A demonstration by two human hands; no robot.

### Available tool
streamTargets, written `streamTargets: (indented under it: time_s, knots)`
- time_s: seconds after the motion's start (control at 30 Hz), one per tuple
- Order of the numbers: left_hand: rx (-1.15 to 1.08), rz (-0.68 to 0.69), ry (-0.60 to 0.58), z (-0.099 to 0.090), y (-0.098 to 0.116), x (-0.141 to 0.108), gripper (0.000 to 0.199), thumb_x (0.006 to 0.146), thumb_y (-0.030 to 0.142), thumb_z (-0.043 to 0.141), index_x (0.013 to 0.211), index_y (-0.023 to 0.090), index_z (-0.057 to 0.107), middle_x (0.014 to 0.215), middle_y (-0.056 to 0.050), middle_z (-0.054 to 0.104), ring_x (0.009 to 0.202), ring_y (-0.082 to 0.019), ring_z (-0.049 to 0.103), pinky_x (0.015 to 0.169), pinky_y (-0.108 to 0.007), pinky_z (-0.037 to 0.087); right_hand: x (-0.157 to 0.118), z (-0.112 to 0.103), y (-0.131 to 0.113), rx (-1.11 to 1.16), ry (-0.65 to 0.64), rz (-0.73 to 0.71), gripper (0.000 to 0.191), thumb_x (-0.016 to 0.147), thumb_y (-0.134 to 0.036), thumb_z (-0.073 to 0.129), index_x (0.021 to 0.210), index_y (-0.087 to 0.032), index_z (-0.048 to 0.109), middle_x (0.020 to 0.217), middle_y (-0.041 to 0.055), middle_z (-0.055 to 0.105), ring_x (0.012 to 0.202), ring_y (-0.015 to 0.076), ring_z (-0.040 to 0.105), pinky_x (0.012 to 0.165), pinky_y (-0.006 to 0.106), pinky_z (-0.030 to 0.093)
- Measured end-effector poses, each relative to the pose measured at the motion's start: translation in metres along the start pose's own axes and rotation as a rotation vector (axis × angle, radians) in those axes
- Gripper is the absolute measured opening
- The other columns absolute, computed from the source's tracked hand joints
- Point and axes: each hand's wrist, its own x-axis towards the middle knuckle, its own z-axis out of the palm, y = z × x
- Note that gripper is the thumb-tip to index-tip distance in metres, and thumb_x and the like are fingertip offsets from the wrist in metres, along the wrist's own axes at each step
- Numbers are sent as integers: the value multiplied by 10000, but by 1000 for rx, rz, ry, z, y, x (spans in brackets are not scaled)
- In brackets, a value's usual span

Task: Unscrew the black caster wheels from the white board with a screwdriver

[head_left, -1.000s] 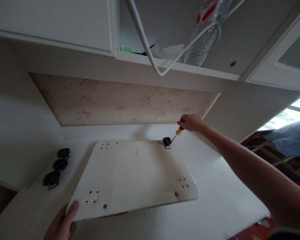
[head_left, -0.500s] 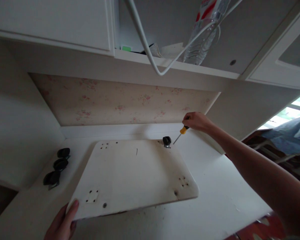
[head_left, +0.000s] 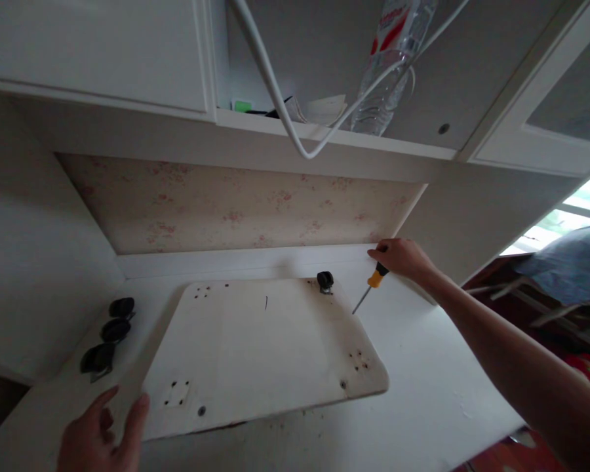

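A white board (head_left: 255,347) with rounded corners and groups of screw holes lies flat on the white desk. One black caster wheel (head_left: 325,282) stands at its far right corner. My right hand (head_left: 404,257) grips a screwdriver (head_left: 374,278) with a yellow and black handle; its tip points down near the board's right edge, apart from the caster. At the near left corner, my left hand (head_left: 103,432) is open, fingers apart, with the thumb by the board's edge. Three loose black casters, among them the nearest caster (head_left: 97,359), sit in a row left of the board.
Above hangs a cabinet shelf (head_left: 334,136) holding a plastic bottle (head_left: 381,78) and papers (head_left: 326,109). A white cable (head_left: 309,155) loops down in front of it. Floral wallpaper (head_left: 240,210) covers the back panel. A side panel (head_left: 39,262) stands on the left.
My right hand has drawn the screwdriver away from the caster, toward me and slightly right. My left hand has let go of the board's corner and spread its fingers.
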Motion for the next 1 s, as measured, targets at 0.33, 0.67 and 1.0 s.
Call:
streamTargets:
  time_s: [0.33,0.67,1.0]
  knots:
    - [402,1328,-569,93,237,-12,198,885,71,505,938,198,648,962,-65,640,882,-215,616,714,-321,534,-78,12,40,326,61,189,387,824,-579,525,768,-249,718,655,32,693,617,203,605,570,309,408]
    - [611,1437,-440,238,340,6,209,934,223,630,1118,129,659,1172,-107,651,1063,-237,631,893,-429,545,-165,25,78,575,73,332,509,767,-754,547,754,-271,707,664,54,694,620,232,615,591,353,459]
    - [708,1345,-394,272,350,10,376,940,352,633,1264,166,593,1268,-108,622,1065,-243,645,886,-455,564,-172,23,81,647,79,370,494,725,-768,592,746,-287,703,681,64,709,626,254,634,623,385,472]
